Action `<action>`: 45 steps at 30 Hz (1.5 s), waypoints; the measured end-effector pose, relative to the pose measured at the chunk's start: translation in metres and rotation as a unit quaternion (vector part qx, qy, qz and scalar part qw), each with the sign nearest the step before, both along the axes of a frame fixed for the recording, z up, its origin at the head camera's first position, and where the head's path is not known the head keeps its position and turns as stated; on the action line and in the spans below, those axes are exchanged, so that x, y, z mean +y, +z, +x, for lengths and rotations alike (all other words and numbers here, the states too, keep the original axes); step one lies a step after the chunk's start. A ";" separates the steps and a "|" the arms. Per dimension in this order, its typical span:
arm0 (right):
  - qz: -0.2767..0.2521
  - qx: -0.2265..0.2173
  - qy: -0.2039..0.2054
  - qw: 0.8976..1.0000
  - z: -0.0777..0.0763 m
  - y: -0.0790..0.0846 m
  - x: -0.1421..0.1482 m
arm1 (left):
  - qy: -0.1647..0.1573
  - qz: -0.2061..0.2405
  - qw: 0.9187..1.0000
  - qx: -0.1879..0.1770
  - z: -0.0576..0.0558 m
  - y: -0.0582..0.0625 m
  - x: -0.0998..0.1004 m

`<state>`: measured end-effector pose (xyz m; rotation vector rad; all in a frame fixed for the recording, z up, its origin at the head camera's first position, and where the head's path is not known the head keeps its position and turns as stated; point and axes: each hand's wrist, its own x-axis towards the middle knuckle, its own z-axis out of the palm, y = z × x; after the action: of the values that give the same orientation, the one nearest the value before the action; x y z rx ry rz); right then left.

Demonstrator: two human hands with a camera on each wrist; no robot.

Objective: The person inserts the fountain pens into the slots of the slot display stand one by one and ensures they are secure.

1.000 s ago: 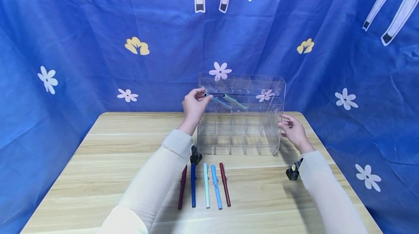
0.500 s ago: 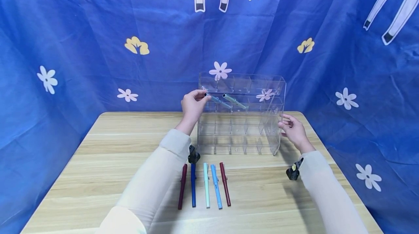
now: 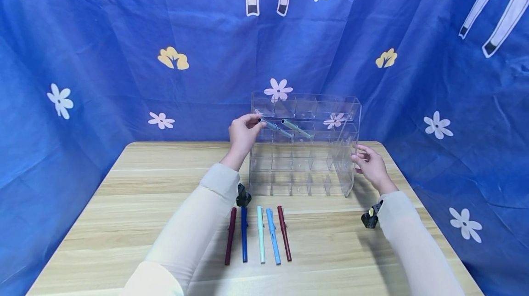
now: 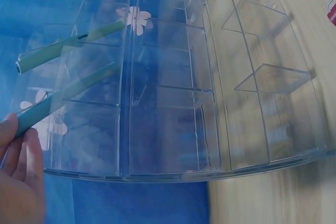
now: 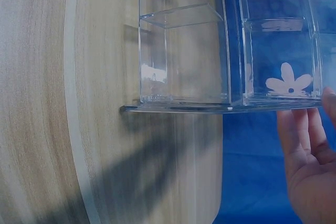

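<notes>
A clear acrylic rack (image 3: 301, 162) with several tiers of divided compartments stands on the table. Between thumb and fingers, my left hand (image 3: 243, 137) pinches the upper end of a blue pen (image 4: 68, 98), which leans with its lower part inside the rack's second tier from the top. Beside it a light green pen (image 3: 295, 128) leans the same way in that tier, untouched. My right hand (image 3: 370, 166) holds the rack's right side panel (image 5: 184, 108), thumb at the edge and fingertips against the outer face.
On the wooden table (image 3: 144, 185), in front of the rack, lie a row of capped pens: dark red (image 3: 230, 236), dark blue (image 3: 244, 236), mint (image 3: 261, 236), light blue (image 3: 273, 236) and red (image 3: 284, 234). A blue patterned curtain (image 3: 206, 80) hangs behind.
My left hand and forearm have shifted very slightly left, still pinching the blue pen. The right hand, rack and pens on the table look the same.
</notes>
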<state>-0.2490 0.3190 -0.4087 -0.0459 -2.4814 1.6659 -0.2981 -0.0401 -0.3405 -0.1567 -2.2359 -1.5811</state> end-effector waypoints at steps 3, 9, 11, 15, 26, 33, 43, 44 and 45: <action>0.003 -0.003 -0.001 1.000 0.001 0.000 0.000 | -0.002 0.008 1.000 0.002 0.000 -0.001 -0.001; 0.006 -0.009 -0.004 1.000 0.002 0.001 -0.001 | -0.013 0.048 0.999 0.018 0.002 0.000 -0.009; 0.003 -0.009 -0.004 1.000 0.002 0.002 -0.001 | -0.011 0.057 0.998 0.030 0.001 0.002 -0.016; -0.002 -0.007 -0.004 1.000 0.001 0.002 -0.001 | 0.005 0.059 0.997 0.047 0.001 0.006 -0.033; 0.001 -0.006 0.000 1.000 0.002 0.003 -0.002 | 0.033 0.008 0.999 0.006 0.017 -0.006 -0.096; 0.002 -0.006 -0.003 1.000 0.003 0.003 -0.001 | 0.011 0.000 0.998 -0.068 0.032 -0.027 -0.121; 0.006 -0.004 -0.002 1.000 0.003 0.003 -0.002 | -0.044 -0.045 0.979 -0.194 0.063 -0.059 -0.135; 0.005 -0.003 -0.002 1.000 0.003 0.004 -0.002 | -0.049 -0.046 0.977 -0.201 0.066 -0.063 -0.135; 0.002 -0.003 -0.002 1.000 0.003 0.004 -0.002 | -0.052 -0.048 0.976 -0.208 0.069 -0.067 -0.136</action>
<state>-0.2457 0.3168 -0.4049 -0.0560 -2.4880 1.6607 -0.2296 -0.1757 -0.4071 0.0382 -2.6627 -1.6867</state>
